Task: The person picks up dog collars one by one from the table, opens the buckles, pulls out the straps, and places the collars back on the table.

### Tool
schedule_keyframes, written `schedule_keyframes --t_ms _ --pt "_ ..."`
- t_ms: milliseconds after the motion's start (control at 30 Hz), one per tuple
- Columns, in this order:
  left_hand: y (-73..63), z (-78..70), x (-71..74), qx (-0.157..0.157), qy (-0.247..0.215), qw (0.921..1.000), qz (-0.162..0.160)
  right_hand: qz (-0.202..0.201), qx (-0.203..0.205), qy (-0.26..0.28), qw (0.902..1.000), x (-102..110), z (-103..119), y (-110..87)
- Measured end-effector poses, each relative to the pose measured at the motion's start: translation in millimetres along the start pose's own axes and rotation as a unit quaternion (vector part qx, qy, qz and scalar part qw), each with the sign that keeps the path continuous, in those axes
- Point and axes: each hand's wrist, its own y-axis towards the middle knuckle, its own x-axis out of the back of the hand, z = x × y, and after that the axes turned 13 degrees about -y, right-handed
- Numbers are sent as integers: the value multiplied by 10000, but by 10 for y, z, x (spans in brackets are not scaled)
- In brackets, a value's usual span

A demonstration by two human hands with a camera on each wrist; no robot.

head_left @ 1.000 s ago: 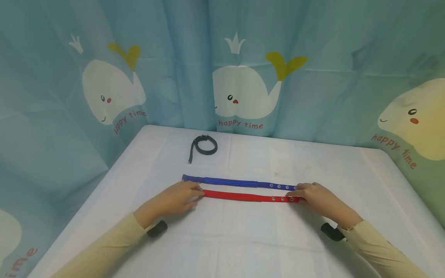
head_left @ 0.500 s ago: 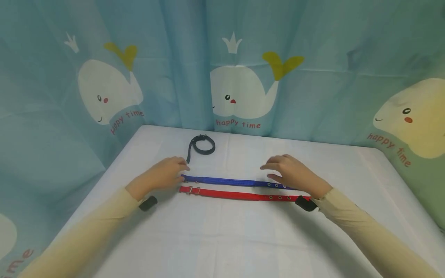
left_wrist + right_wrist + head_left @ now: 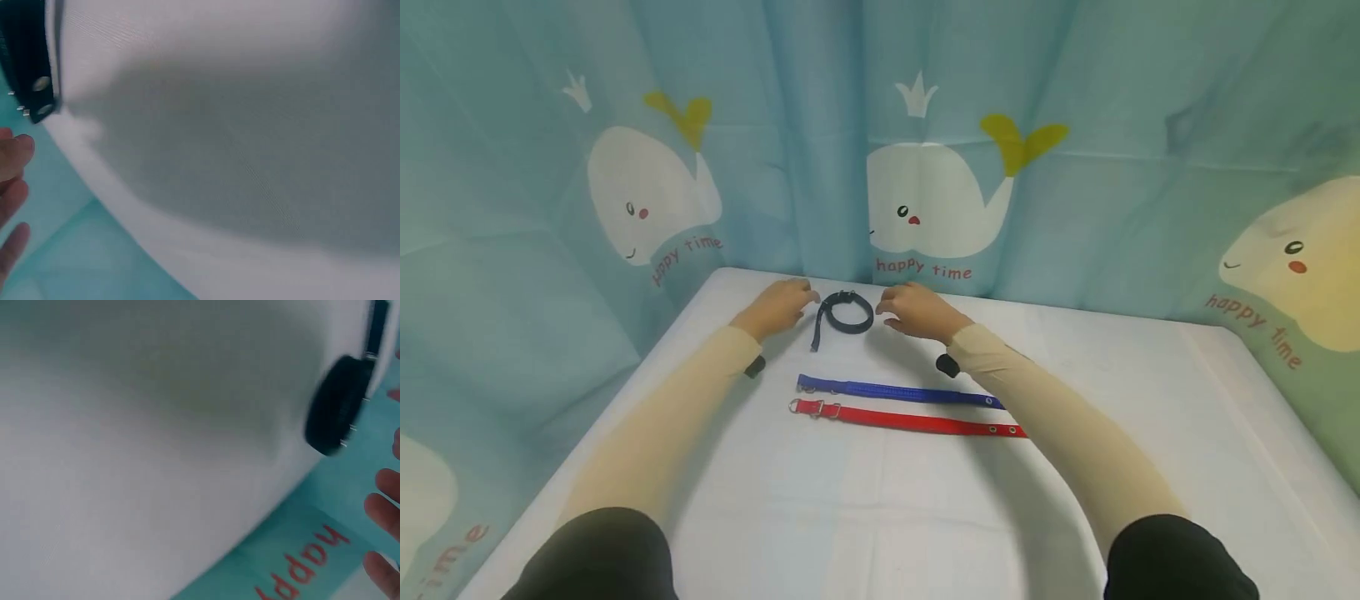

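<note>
A black buckled collar lies coiled near the back of the table, its loose end trailing toward the front. My left hand hovers just left of it, fingers loosely bent. On the coil's other side my right hand has its fingertips close to the ring. Neither hand holds anything. In the left wrist view the collar's studded strap appears beside spread fingers. The right wrist view has the coiled band near separated fingers.
Closer to the front, a blue collar and a red collar lie stretched out parallel. My right forearm covers their right ends. A whale-print curtain hangs right behind the white-covered table.
Both hands have left the ends of the red and blue collars and moved back and inward to either side of the black collar. The two straight collars stay laid out.
</note>
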Motion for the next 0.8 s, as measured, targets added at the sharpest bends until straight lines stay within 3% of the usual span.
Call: schedule_keyframes --t_ms 133,333,467,800 --pt "161 79 -135 -114 148 9998 7 138 67 -20 9999 -182 72 233" --pt "307 27 -237 -306 192 9993 48 571 -68 -309 9979 -400 112 385" --pt "318 -38 -271 -344 236 9990 157 789 -107 -445 9958 -455 151 362" --pt "195 -194 -271 -824 238 9963 1 547 -35 -365 9978 -356 161 150"
